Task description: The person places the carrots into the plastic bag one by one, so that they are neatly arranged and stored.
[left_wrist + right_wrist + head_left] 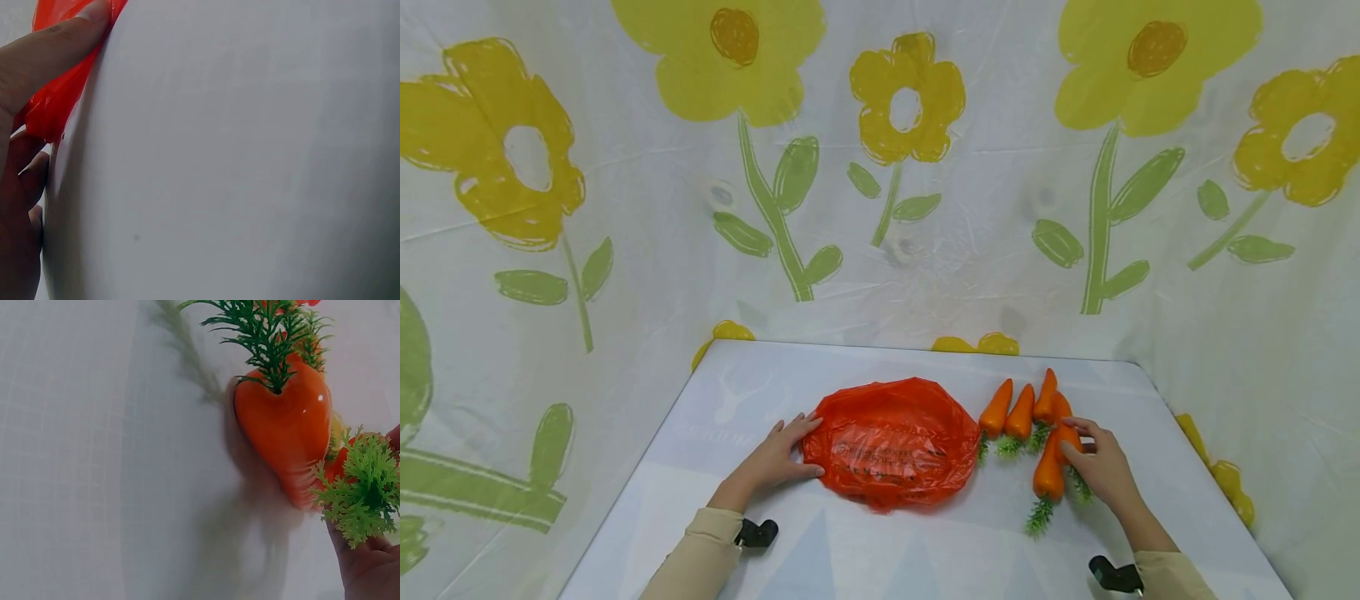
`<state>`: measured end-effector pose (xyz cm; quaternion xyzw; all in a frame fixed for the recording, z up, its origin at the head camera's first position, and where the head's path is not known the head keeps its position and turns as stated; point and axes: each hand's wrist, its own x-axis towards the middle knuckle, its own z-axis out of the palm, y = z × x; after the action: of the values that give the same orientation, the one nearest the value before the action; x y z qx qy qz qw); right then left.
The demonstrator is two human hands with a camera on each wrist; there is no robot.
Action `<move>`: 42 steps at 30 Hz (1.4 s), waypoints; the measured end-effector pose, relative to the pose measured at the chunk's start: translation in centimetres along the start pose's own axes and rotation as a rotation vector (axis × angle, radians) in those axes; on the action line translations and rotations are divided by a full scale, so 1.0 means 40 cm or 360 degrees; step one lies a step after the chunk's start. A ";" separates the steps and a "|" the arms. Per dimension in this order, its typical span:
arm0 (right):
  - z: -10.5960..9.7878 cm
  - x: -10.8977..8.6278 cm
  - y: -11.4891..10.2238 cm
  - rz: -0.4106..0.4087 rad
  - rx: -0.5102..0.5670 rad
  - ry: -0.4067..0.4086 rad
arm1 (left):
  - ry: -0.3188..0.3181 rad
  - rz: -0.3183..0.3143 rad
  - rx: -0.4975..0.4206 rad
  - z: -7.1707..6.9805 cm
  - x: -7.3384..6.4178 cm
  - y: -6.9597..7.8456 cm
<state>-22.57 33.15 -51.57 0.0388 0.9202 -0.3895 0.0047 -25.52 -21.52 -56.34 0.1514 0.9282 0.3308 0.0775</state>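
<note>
A red plastic bag (891, 442) with dark printing lies spread in a rounded shape on the table. My left hand (778, 454) rests at its left edge, thumb and fingers spread apart. In the left wrist view the thumb (53, 53) lies against the red plastic. To the right of the bag, my right hand (1101, 462) holds an orange toy carrot (1064, 414) between thumb and fingers. Its leafy green top (365, 494) shows beside the palm in the right wrist view. Another carrot (1048, 477) lies right next to the held one, leaves toward me.
Three more carrots, a left one (997, 408), a middle one (1020, 412) and a right one (1045, 397), lie beside the bag with tips pointing away. The pale table (857, 558) stands before a curtain (985, 250) printed with yellow flowers.
</note>
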 end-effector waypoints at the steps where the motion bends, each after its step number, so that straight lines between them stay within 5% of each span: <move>1: 0.001 -0.001 -0.002 -0.0001 0.0000 -0.0001 | -0.0001 -0.0002 -0.0001 0.000 0.000 0.000; 16: 0.018 -0.005 -0.014 -0.0055 -0.0006 0.0021 | 0.0010 -0.0005 -0.0010 0.002 -0.001 0.002; 42: 0.048 -0.008 -0.054 -0.0158 0.0043 0.0032 | 0.0045 -0.0168 -0.0006 0.016 0.003 0.006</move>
<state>-22.46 30.27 -51.35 -0.0028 0.9157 -0.4012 -0.0245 -25.40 -20.93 -56.67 0.0974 0.9353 0.3301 0.0820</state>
